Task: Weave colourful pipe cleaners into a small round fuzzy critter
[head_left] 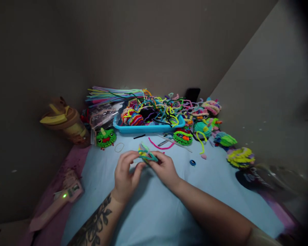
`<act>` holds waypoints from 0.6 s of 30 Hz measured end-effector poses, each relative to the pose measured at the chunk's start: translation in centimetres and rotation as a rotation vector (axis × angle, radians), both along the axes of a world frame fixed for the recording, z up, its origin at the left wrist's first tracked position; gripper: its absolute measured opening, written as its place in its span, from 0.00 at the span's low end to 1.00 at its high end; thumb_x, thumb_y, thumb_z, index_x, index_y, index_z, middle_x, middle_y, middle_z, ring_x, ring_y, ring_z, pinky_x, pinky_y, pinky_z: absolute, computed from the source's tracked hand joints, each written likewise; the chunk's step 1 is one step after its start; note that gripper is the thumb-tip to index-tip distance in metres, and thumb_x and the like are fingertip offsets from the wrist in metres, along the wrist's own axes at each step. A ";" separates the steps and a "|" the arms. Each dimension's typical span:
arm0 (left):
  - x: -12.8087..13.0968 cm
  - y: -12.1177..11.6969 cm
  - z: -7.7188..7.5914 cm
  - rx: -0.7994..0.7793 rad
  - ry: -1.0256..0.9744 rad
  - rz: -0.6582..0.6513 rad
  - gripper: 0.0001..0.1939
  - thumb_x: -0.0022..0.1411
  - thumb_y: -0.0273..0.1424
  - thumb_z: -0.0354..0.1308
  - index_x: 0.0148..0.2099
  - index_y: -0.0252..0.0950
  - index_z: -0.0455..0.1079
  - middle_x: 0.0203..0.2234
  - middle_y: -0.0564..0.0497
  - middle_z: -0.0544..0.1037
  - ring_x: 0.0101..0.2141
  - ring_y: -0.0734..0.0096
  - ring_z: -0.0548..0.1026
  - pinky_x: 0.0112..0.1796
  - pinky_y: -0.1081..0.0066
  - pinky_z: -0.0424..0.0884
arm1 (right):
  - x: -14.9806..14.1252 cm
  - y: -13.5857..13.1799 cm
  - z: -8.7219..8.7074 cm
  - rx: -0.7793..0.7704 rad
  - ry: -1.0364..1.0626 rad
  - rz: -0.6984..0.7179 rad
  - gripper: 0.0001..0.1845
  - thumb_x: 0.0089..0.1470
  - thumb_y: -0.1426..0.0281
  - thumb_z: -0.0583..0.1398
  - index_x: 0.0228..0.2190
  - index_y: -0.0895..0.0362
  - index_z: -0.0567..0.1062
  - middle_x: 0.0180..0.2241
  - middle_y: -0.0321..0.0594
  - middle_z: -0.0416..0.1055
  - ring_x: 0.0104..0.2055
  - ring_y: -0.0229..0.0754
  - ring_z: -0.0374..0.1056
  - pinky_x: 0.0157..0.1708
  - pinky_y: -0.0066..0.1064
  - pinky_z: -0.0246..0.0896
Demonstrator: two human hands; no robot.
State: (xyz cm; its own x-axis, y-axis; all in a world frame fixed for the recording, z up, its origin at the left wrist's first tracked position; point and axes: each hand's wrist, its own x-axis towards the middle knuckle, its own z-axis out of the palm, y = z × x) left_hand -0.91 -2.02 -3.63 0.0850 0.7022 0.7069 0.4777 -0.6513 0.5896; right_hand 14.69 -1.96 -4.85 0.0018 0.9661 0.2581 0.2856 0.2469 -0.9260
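My left hand (126, 172) and my right hand (165, 169) meet over the light blue cloth (149, 212) and both pinch a small bundle of bent pipe cleaners (146, 154) in teal, yellow and pink. The fingers of both hands are curled round the bundle. It is held just above the cloth. My left forearm carries a dark tattoo.
A blue tray (149, 128) heaped with loose pipe cleaners stands behind. Finished fuzzy figures lie around it: a green one (106, 137) at left, several at right (224, 139). A pink glue gun (56, 201) with a green light lies at left, a brown bottle (66, 124) behind it.
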 end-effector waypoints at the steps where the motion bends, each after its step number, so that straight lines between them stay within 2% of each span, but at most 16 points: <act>1: 0.0 0.3 -0.1 -0.052 -0.007 0.042 0.17 0.55 0.27 0.61 0.47 0.38 0.66 0.41 0.45 0.73 0.43 0.65 0.72 0.37 0.68 0.73 | 0.0 0.0 0.0 -0.036 0.037 -0.004 0.08 0.51 0.69 0.60 0.34 0.56 0.77 0.33 0.40 0.76 0.34 0.42 0.70 0.35 0.30 0.65; 4: -0.2 1.0 -0.2 -0.232 -0.058 0.039 0.15 0.56 0.30 0.61 0.47 0.38 0.68 0.41 0.46 0.73 0.40 0.67 0.73 0.34 0.70 0.73 | 0.0 0.1 -0.1 -0.075 0.087 0.018 0.09 0.51 0.67 0.61 0.34 0.56 0.77 0.33 0.40 0.76 0.34 0.42 0.71 0.35 0.30 0.66; 8: -0.3 1.0 0.2 -0.352 -0.108 -0.051 0.07 0.58 0.30 0.58 0.40 0.37 0.74 0.31 0.50 0.77 0.31 0.72 0.74 0.32 0.74 0.72 | -0.1 0.1 -0.4 -0.042 0.001 0.070 0.09 0.52 0.67 0.60 0.36 0.56 0.76 0.34 0.41 0.76 0.36 0.43 0.71 0.35 0.31 0.65; 10: -0.2 0.9 0.3 -0.428 -0.163 -0.038 0.07 0.58 0.31 0.58 0.39 0.37 0.74 0.31 0.50 0.78 0.31 0.72 0.75 0.32 0.74 0.71 | -0.1 0.1 -0.4 0.025 -0.115 0.075 0.08 0.53 0.68 0.60 0.36 0.55 0.76 0.33 0.41 0.75 0.36 0.43 0.70 0.36 0.32 0.65; 13: -0.1 1.1 0.3 -0.626 -0.319 -0.017 0.11 0.57 0.34 0.58 0.41 0.35 0.72 0.29 0.51 0.77 0.28 0.73 0.74 0.30 0.75 0.70 | 0.0 0.0 -0.5 0.137 -0.254 0.092 0.09 0.53 0.68 0.60 0.37 0.56 0.75 0.33 0.43 0.75 0.36 0.44 0.68 0.37 0.35 0.64; 15: -0.1 1.4 0.3 -0.733 -0.426 -0.021 0.13 0.55 0.35 0.60 0.42 0.34 0.70 0.24 0.54 0.74 0.24 0.76 0.71 0.26 0.77 0.68 | 0.2 -0.1 -0.5 0.196 -0.277 0.107 0.12 0.53 0.66 0.60 0.40 0.56 0.73 0.35 0.45 0.74 0.37 0.46 0.68 0.38 0.36 0.64; 18: -0.3 1.7 0.4 -0.826 -0.492 -0.025 0.13 0.51 0.36 0.62 0.37 0.33 0.70 0.19 0.57 0.71 0.21 0.78 0.68 0.23 0.79 0.64 | 0.4 -0.3 -0.5 0.236 -0.245 0.134 0.13 0.57 0.64 0.54 0.42 0.57 0.72 0.36 0.46 0.73 0.39 0.46 0.68 0.39 0.35 0.63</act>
